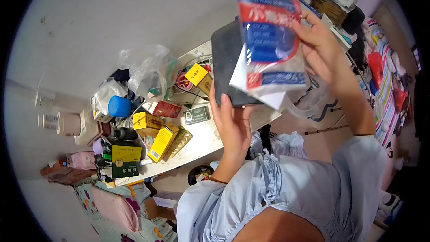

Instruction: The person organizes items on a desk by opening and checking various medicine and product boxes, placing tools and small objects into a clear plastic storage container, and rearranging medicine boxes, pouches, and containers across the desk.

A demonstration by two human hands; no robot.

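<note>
My right hand (316, 40) grips the right edge of a plastic packet (271, 40) printed in blue, red and white. The packet is held up in front of a dark flat case (226, 58). My left hand (230, 121) has its fingers and thumb on the lower edge of that case. A white sheet or card (239, 74) shows between the packet and the case. Beneath my right wrist is a clear plastic container (309, 105), partly hidden by the packet. Just left of the case lies a yellow box (198, 76).
The white table (201, 136) bears yellow boxes (163, 142), a green box (196, 115), a red box (165, 109), a blue-capped item (119, 106) and a clear plastic bag (150, 71). Stacked goods (329, 6) stand at the back right. A striped cloth (387, 80) lies far right.
</note>
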